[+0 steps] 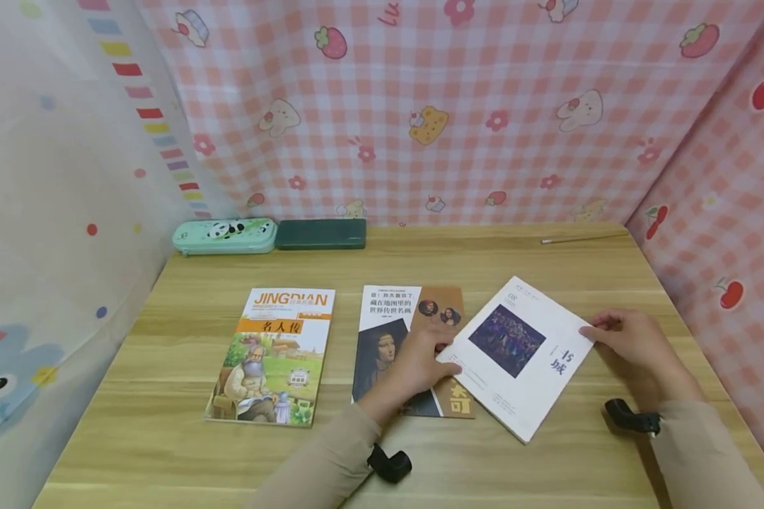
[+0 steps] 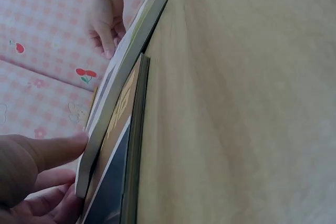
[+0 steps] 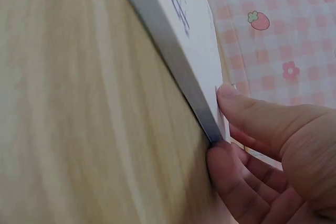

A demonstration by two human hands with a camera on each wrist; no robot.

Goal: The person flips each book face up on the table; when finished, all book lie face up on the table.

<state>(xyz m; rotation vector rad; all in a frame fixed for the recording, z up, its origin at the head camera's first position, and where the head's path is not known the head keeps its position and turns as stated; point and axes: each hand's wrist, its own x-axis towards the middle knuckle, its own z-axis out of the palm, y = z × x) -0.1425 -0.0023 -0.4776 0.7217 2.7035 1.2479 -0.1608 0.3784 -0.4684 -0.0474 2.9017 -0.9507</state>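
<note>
A white book (image 1: 550,346) with a dark square picture lies tilted, its left part over the brown-and-white art book (image 1: 382,353). My left hand (image 1: 423,357) pinches its left edge, thumb on the cover and fingers at the side, as the left wrist view shows around the page edge (image 2: 123,66). At the upper right corner, my right hand (image 1: 633,343) grips the same book; in the right wrist view its thumb (image 3: 252,111) lies on top with fingers beneath. Part of the art book is hidden under the white book and my left hand.
To the left lies a book with an orange-and-green cover (image 1: 274,360). Along the back stand a mint panda pencil case (image 1: 226,235) and a dark green case (image 1: 321,234). A thin pencil (image 1: 579,239) lies at the back right. Patterned curtains (image 1: 395,106) border the wooden table (image 1: 153,438).
</note>
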